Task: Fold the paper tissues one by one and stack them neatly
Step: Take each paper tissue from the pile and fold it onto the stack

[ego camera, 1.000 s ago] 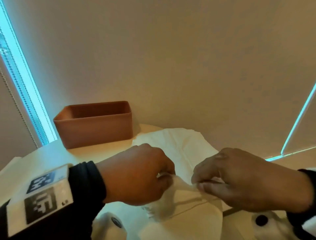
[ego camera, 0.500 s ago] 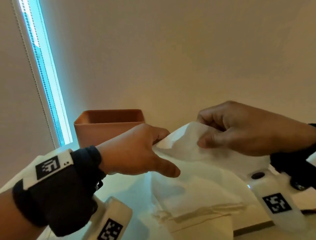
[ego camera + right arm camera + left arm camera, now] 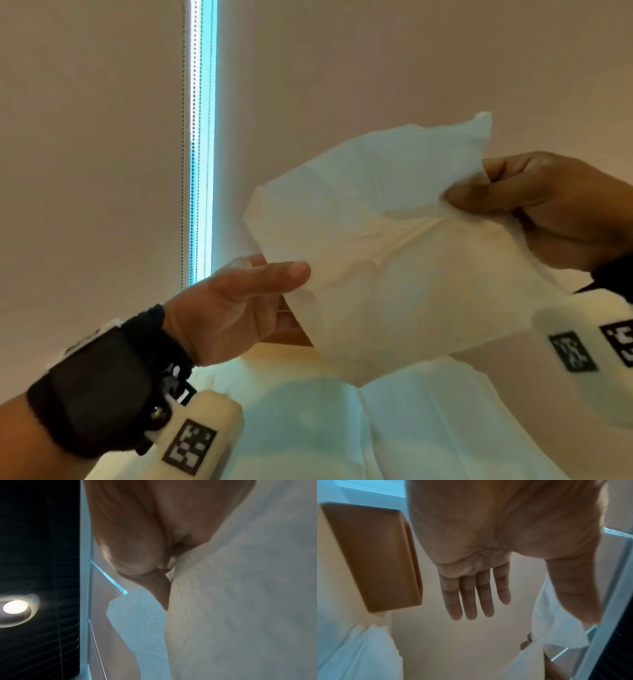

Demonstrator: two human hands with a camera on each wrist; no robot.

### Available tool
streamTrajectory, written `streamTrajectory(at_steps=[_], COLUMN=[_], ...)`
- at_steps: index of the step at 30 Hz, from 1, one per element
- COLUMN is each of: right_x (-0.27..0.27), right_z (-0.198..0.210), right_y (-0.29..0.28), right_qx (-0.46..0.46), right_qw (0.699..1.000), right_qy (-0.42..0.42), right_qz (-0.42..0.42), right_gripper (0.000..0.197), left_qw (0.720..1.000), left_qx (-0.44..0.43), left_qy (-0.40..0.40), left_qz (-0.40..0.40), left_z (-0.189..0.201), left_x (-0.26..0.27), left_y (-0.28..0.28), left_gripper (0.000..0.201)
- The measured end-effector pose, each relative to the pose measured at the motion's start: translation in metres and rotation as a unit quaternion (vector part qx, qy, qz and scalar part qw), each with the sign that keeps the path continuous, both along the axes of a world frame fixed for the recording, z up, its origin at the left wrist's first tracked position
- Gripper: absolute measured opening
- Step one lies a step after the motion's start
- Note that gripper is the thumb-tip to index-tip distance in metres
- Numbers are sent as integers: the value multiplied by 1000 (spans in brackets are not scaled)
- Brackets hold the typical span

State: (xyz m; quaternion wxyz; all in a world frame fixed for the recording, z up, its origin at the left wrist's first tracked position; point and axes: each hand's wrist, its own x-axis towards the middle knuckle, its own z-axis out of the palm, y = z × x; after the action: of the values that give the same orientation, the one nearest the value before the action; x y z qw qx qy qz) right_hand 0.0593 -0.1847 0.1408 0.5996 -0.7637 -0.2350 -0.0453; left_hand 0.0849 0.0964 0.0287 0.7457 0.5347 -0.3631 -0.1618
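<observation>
right hand (image 3: 555,209): thumb and fingers pinch the tissue's right edge
left hand (image 3: 236,308): fingers straight; thumb lies on the tissue's lower-left edge, fingers behind it
tissue (image 3: 376,246): one sheet, spread in air between both hands
tissue pile (image 3: 428,428): below on the table
terracotta box (image 3: 373,557): left of the pile

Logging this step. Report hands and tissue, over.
Right hand pinches tissue, held up unfolded. Left hand open, thumb touching its edge. Nothing in the way.

There were two hands (image 3: 236,308) (image 3: 548,209), one raised tissue (image 3: 394,246), one tissue pile (image 3: 394,428) and one brown box (image 3: 373,555).
</observation>
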Motion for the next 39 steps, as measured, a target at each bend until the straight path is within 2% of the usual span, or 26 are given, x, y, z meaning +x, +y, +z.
streamTrajectory(at_steps=[2,5,8,9,11,13,17,19,20,22,24,25,28,30,31,32,33,37,39], right_x=[9,19,22,25,31,39,47,51,51,52,57,59,59,69,77,81,86,97,101], right_z=[-10,-25,-37,-40,-46,-51,-61,-65,-66,-65,-64,-65,-65,-71,-75,-80,-86,-117,-134], right_y=[7,18,29,32,35,41,58,67,74,90,105,112,138,155,164,175,186,227,244], right_qx=[21,20,21,18,14,10,32,22,17,31,44,48,13,-49,-74,-101,-123,-215,-279], right_qw=[999,998,995,993,992,993,987,983,982,976,970,959,942,952,954,955,956,946,937], right_qy=[24,49,77,84,77,55,43,38,43,75,101,127,157,162,164,172,178,201,178], right_qz=[2,14,60,85,104,102,151,179,185,200,219,247,296,256,238,218,200,137,112], right_gripper=[29,43,33,39,66,76,69,59,47,6,25,27,32,20,26,34,40,45,44], left_qw=[1000,985,965,959,949,939,927,922,918,907,894,894,898,868,837,809,789,758,736], left_qx=[-5,11,20,15,11,4,9,25,34,47,55,48,20,31,61,97,141,275,326], left_qy=[2,19,6,4,-20,-46,-80,-94,-104,-128,-135,-125,-123,-89,-70,-59,-44,27,48], left_qz=[18,170,262,283,314,341,366,375,382,399,423,429,423,488,539,577,596,591,592], left_z=[-3,-2,1,1,0,-4,-16,-22,-25,-28,-32,-34,-43,-49,-56,-61,-68,-87,-94], left_x=[-5,-8,-15,-17,-20,-23,-31,-38,-42,-52,-64,-71,-97,-111,-116,-120,-124,-138,-139], left_y=[3,14,30,37,49,62,91,106,113,125,136,142,152,150,149,145,142,134,133], left_gripper=[34,41,37,37,34,28,31,49,54,54,39,30,26,47,43,29,26,49,47])
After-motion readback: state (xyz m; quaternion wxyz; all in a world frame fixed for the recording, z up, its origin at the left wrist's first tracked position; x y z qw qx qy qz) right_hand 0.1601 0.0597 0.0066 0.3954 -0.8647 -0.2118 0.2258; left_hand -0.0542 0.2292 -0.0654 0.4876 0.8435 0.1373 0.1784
